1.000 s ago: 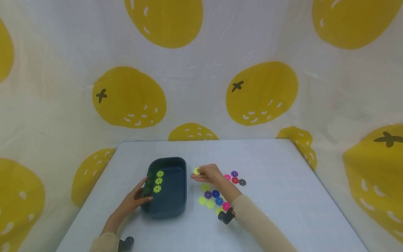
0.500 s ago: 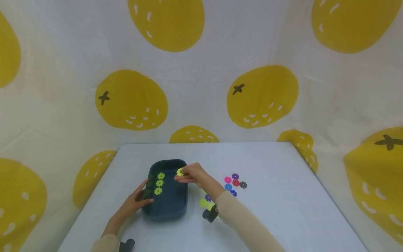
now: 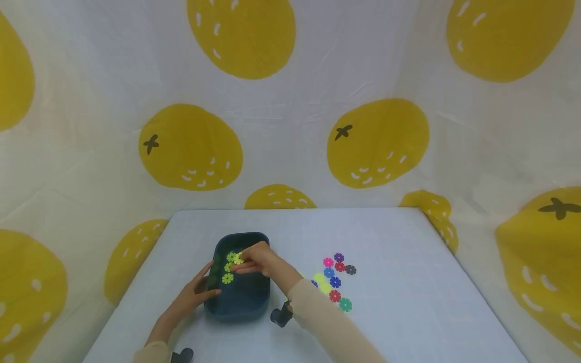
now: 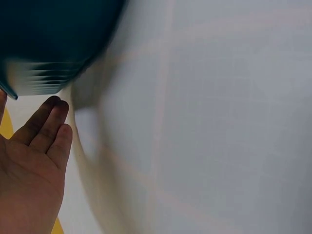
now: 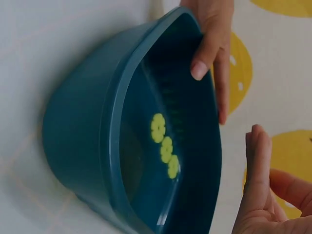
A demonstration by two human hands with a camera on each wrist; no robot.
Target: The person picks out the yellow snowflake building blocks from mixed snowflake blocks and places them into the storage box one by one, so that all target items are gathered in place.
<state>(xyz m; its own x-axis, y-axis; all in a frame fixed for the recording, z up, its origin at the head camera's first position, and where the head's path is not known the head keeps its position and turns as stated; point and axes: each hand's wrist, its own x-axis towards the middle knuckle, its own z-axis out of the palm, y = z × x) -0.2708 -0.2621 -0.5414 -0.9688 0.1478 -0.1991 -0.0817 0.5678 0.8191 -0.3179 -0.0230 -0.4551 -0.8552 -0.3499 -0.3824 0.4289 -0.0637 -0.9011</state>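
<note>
Presently, your right hand (image 3: 257, 258) is hovering over the blue tub (image 3: 245, 300), pinching a yellow flower disc (image 3: 238, 258); your left hand (image 3: 188, 297) is gripping the tub's left wall, thumb inside.

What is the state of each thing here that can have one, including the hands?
Basin: upright on the table, open-topped
Three yellow-green pieces: in a row inside the basin
Held yellow-green piece: between right fingertips
Right hand: pinching that piece over the basin
Left hand: holding the basin's rim
Loose pieces: lying on the table
</note>
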